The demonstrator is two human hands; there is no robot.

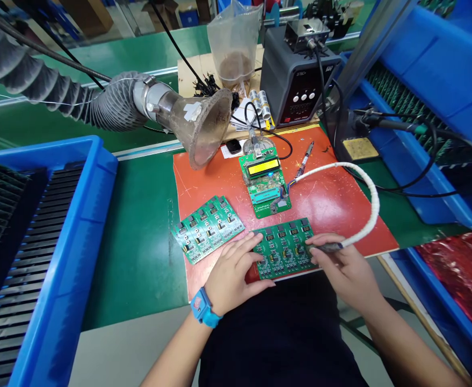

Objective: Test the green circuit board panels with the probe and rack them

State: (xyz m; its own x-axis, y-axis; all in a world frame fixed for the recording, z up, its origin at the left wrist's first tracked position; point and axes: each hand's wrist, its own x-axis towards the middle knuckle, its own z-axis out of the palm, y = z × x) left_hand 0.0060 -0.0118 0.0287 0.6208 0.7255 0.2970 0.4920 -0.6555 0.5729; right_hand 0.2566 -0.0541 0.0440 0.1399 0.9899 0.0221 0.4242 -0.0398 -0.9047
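Observation:
A green circuit board panel [286,250] with several small displays lies at the front edge of the red mat. My left hand [236,269] rests over its left end with the fingers spread. In my right hand [342,269] is a dark probe [327,247], pinched between thumb and fingers at the panel's right end; a white sleeved cable [375,201] runs from it to a programmer board [263,183]. That board has a lit yellow screen and lies behind the panel. To the left, several similar panels [207,228] are stacked in a fan.
A fume extraction funnel [209,129] hangs over the back of the red mat [340,199]. Behind stands a black soldering station [300,80]. Blue bins stand left [99,177] and right [429,199]. A pen [305,159] lies near the cable.

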